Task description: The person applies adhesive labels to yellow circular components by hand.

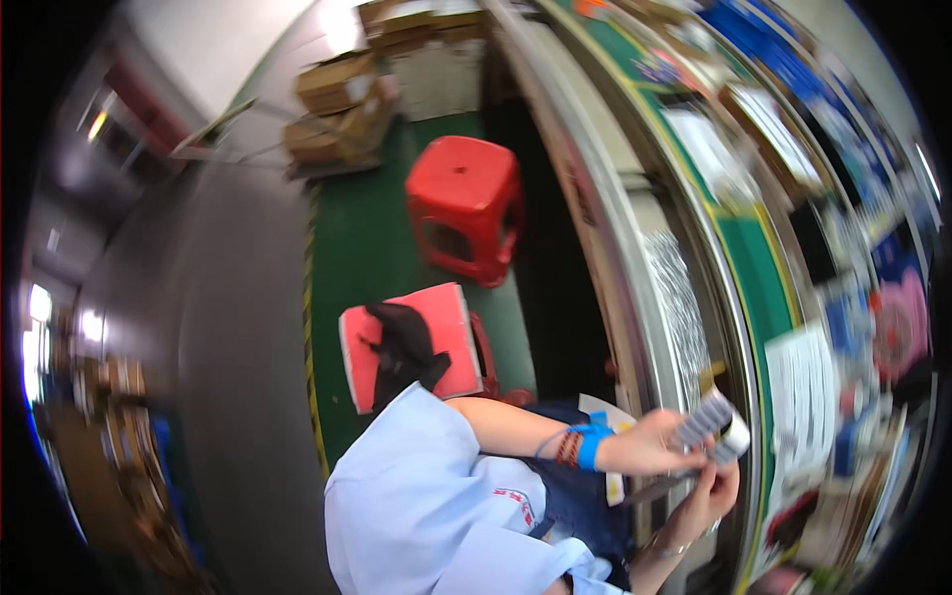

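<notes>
- A small white-and-grey roll of paper-like labels is sitting between both hands, near right, looking light, pliable, easily creased; its rim is offering the safest hold.
- The left hand is gripping it; the right hand is meeting it, closure unclear.
- Far left, brown cardboard boxes are standing stacked, contents hidden.

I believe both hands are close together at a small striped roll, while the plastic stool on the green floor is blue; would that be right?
Not quite: the head view shows that the plastic stool on the green floor is red, not blue. Both hands, left hand and right hand, are indeed close together at a small striped roll.
</notes>
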Demonstrator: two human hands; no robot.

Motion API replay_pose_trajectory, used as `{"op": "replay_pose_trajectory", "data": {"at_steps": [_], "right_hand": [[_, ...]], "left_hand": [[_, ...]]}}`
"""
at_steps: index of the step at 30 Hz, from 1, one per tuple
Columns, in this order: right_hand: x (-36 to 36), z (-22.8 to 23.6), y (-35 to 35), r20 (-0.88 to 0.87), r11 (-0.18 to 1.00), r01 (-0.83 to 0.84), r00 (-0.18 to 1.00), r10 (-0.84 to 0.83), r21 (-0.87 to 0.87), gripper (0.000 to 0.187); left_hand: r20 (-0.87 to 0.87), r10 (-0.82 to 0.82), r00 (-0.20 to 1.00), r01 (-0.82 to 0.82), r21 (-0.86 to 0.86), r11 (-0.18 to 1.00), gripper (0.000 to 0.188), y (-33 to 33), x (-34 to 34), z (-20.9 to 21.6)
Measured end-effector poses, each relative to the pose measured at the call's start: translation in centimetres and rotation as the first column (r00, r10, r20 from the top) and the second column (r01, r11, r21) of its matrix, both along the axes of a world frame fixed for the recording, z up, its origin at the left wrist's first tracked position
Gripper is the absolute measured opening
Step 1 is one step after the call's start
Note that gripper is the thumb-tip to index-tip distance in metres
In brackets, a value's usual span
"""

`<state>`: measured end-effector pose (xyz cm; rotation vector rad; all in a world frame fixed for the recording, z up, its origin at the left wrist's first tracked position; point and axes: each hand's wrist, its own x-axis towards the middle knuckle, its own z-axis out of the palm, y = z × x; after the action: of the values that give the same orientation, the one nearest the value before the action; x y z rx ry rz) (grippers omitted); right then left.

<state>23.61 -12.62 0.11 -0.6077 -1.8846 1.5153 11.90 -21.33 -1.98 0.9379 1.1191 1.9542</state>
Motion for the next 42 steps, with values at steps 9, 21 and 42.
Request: {"op": "replay_pose_trajectory", "data": {"at_steps": [9,21,42], "right_hand": [[1.8,-0.3,-0.4,0.000,0.992,0.113,0.994,-0.113,0.060,0.014],[5.1,-0.4,-0.3,-0.253,0.991,0.077,0.962,-0.103,-0.111,0.043],[4.8,2.1,0.2,0.065,0.939,0.149,0.982,-0.178,0.309,0.021]], "left_hand": [[0.028,-0.072,0.997,0.074,-0.062,0.995,0.023,1.6,-0.5,0.9],[-0.129,-0.193,0.973,0.182,-0.089,0.979,0.019,2.0,2.0,-0.1],[-0.222,-0.199,0.955,0.179,-0.104,0.978,0.024,1.8,1.6,1.3]]}}
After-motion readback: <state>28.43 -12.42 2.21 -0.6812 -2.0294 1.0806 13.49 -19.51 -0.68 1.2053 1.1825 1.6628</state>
